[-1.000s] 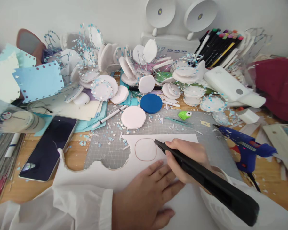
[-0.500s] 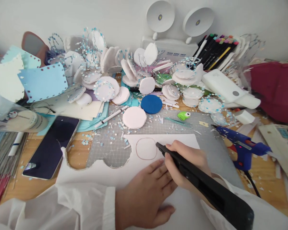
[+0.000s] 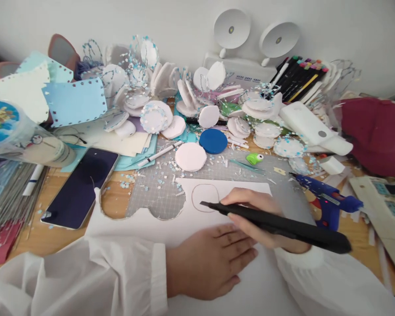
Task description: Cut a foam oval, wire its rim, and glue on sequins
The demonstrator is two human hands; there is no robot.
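My left hand (image 3: 213,261) lies flat on a white foam board (image 3: 131,230), fingers stretched towards the right. Scalloped bites run along the board's far left edge. A rounded outline (image 3: 192,197) is drawn near its far edge. My right hand (image 3: 260,215) is closed around a long black utility knife (image 3: 292,228), whose narrow dark tip points left, over the inside of the outline. Whether the tip touches the board I cannot tell. Beyond the board, a white foam disc (image 3: 191,156) and a blue round lid (image 3: 213,141) lie on the grey cutting mat (image 3: 158,193).
At left are a phone (image 3: 80,188), a plastic cup (image 3: 36,142) and a bundle of thin wires. A blue glue gun (image 3: 329,197) lies right of the mat, near a green punch (image 3: 254,158). Decorated white discs crowd the back, below a two-headed lamp (image 3: 232,30).
The knife has swung flatter, and its tip has moved left from the outline's right side to inside it. My left hand has shifted slightly right. The whole view has shifted a little.
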